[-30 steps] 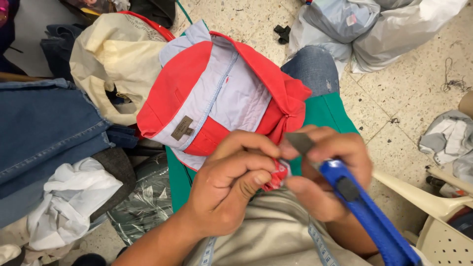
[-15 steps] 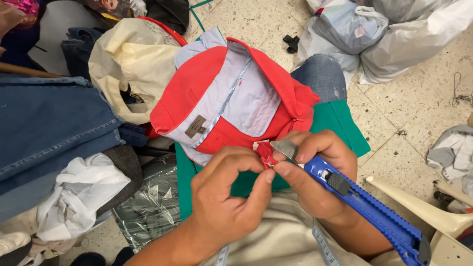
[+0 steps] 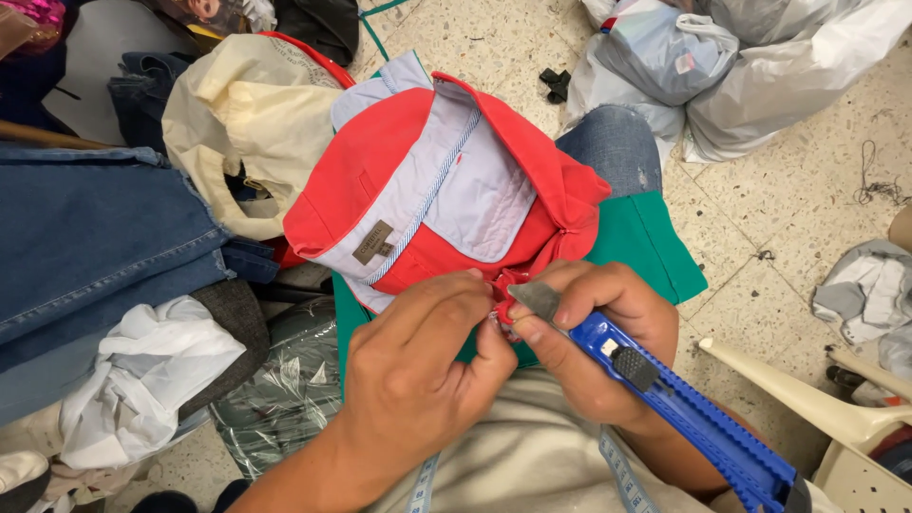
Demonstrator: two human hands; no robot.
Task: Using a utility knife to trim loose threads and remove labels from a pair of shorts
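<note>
Red trousers (image 3: 380, 171) with a pale blue lining lie inside out over my lap, on a green cloth (image 3: 636, 242). My left hand (image 3: 418, 370) pinches a small fold of the red fabric at the waistband edge. My right hand (image 3: 598, 332) grips a blue utility knife (image 3: 684, 404), thumb and forefinger close to the bare blade, whose tip rests against the pinched red fold. The two hands touch each other at the fold. A measuring tape (image 3: 622, 470) hangs down my chest.
A pile of blue denim (image 3: 85, 237) and a cream cloth bag (image 3: 242, 123) sit at the left, with white fabric (image 3: 142, 380) below. Filled plastic bags (image 3: 741, 57) lie at the top right on the speckled floor. A cream plastic chair (image 3: 817, 408) stands at the right.
The hands and the red fold have stayed together while the view shifted slightly. The knife blade has come closer to the pinched fabric, and the left fingers have closed tighter on it.
</note>
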